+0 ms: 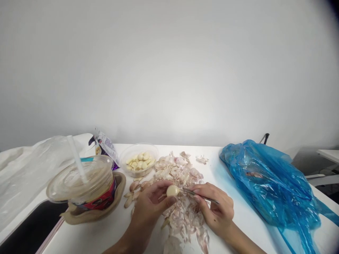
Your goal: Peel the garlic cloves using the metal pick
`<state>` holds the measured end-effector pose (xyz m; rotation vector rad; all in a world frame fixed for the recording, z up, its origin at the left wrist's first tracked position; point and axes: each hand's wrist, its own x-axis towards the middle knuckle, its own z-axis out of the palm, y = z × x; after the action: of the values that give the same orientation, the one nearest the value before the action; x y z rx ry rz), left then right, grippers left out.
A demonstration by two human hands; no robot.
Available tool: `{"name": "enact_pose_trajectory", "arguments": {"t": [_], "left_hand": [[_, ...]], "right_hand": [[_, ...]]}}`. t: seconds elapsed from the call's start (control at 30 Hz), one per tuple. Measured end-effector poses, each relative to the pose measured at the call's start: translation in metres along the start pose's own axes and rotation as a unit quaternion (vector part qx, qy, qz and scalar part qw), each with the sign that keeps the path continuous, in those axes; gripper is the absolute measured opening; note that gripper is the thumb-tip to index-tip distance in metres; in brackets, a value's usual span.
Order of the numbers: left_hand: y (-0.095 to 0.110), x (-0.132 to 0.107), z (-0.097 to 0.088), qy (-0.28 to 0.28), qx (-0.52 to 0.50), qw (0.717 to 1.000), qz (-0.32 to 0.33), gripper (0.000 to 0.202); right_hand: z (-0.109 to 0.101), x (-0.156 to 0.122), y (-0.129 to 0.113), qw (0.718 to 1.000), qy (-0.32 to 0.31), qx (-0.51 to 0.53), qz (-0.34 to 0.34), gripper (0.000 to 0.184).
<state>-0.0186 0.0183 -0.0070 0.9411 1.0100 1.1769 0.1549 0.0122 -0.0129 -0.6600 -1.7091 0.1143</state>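
Observation:
My left hand (152,203) pinches a peeled, pale garlic clove (173,191) between thumb and fingers. In my right hand (215,206) is a slim metal tool (212,200), its exact kind too small to make out. The tool's tip meets the right end of the clove or stops just beside it. Below and behind both hands spreads a heap of papery garlic skins (182,173). Unpeeled garlic cloves (134,186) lie left of the heap, near my left wrist. Behind them, a transparent plastic bowl (124,155) contains several peeled cloves (141,161).
At left, a lidded cup (99,204) with a straw sits in a brown carrier (87,219). A dark flat device (31,225) and a transparent plastic bag (39,165) lie farther left. Behind the cup stands a purple snack packet (107,144). A blue plastic bag (265,183) covers the right side.

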Motion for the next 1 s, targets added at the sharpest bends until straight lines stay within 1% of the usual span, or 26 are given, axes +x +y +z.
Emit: {"name": "enact_pose_trajectory", "arguments": {"t": [0.17,0.37,0.67,0.83,1.0], "left_hand": [[0.000,-0.002,0.002,-0.010,0.007,1.000,-0.001,0.025],[-0.003,-0.002,0.001,-0.017,0.013,1.000,-0.004,0.024],[-0.006,0.008,-0.002,0.019,0.015,1.000,0.000,0.027],[-0.003,0.007,-0.002,0.027,0.011,1.000,0.004,0.027],[0.000,0.005,0.000,0.035,0.012,0.999,0.010,0.025]], "right_hand": [[0.001,0.003,-0.001,1.000,-0.009,-0.008,-0.006,0.020],[0.000,0.004,-0.003,1.000,-0.008,-0.010,-0.014,0.023],[0.002,0.004,-0.002,0.999,-0.011,-0.031,-0.019,0.015],[0.002,0.004,-0.003,0.999,0.012,-0.043,-0.020,0.014],[0.002,0.005,-0.002,0.998,0.027,-0.045,-0.028,0.016]]}}
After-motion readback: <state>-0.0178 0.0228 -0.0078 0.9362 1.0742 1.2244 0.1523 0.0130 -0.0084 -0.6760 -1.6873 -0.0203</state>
